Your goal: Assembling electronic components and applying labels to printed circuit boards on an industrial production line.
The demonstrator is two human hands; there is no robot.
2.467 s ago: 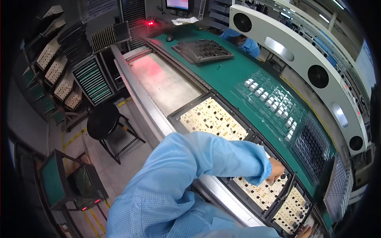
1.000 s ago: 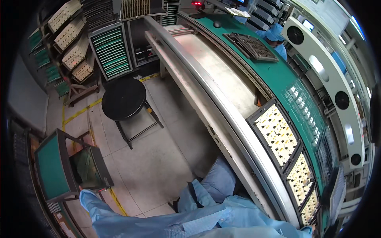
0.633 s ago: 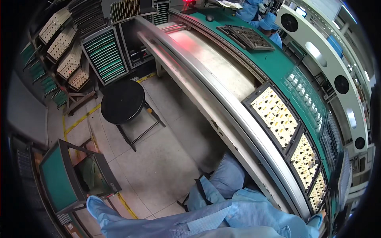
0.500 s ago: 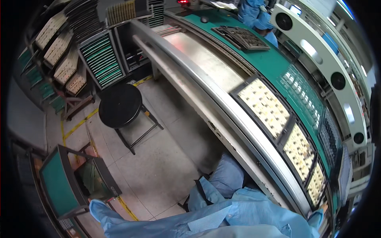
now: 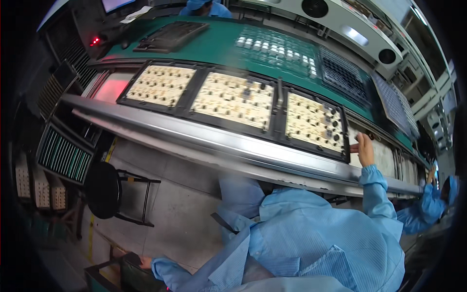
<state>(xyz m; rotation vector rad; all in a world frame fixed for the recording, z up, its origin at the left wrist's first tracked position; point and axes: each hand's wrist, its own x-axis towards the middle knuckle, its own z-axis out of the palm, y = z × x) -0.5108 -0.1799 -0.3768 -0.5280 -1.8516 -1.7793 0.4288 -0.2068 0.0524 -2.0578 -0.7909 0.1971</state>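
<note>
Three cream circuit-board panels, a left one (image 5: 161,85), a middle one (image 5: 233,100) and a right one (image 5: 315,121), sit in a long black carrier frame (image 5: 278,109) on the metal-edged conveyor. Small dark parts dot the right panel. My right hand (image 5: 365,150) is at the carrier's right end, fingers apart and their tips against or close to its edge. Low at the left, my left hand (image 5: 145,262) is beside the corner of a dark rack frame (image 5: 130,259). Its fingers are mostly hidden, so I cannot see whether it grips the rack.
A silver rail (image 5: 204,127) runs along the conveyor's near side. Beyond lies a green bench (image 5: 219,51) with a dark carrier (image 5: 171,36), clear trays (image 5: 277,51) and a dark tray (image 5: 343,70). A black stool (image 5: 102,190) stands left. Co-workers in blue are at the back (image 5: 206,9) and far right (image 5: 428,204).
My view has turned right, so the conveyor now lies across the picture. My right hand, barely visible before at the carrier's end, shows fully. My left sleeve appears lower, with part of the hand showing.
</note>
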